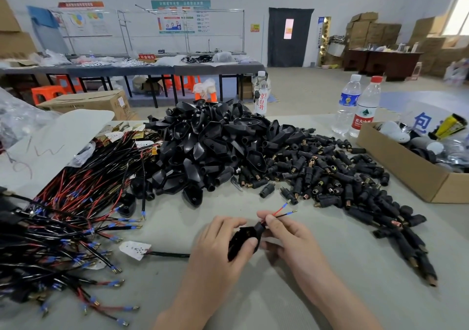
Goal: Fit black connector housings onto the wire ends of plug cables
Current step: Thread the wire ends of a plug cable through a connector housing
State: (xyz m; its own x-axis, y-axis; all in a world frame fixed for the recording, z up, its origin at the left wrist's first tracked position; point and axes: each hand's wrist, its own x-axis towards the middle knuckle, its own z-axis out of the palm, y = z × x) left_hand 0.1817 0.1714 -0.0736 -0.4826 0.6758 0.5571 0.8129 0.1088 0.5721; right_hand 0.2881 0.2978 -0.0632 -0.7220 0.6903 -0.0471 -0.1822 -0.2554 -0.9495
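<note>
My left hand (pixel 223 243) grips a black connector housing (pixel 242 240) low over the table's middle. A red wire and a black wire (pixel 284 211) with blue-sleeved terminals stick out of the housing's narrow end. My right hand (pixel 286 233) pinches those wires just past the housing. The cable (pixel 167 254) runs left from under my left hand to a white tag (pixel 135 249). A big heap of black housings (pixel 208 146) lies ahead. Plug cables (pixel 66 228) with red and black wire ends are piled at the left.
Several small black barrel connectors (pixel 337 177) spread to the right of the heap. An open cardboard box (pixel 416 169) stands at the right edge. Two water bottles (pixel 357 106) and a third bottle (pixel 261 93) stand behind. A white sheet (pixel 58 141) lies at the left.
</note>
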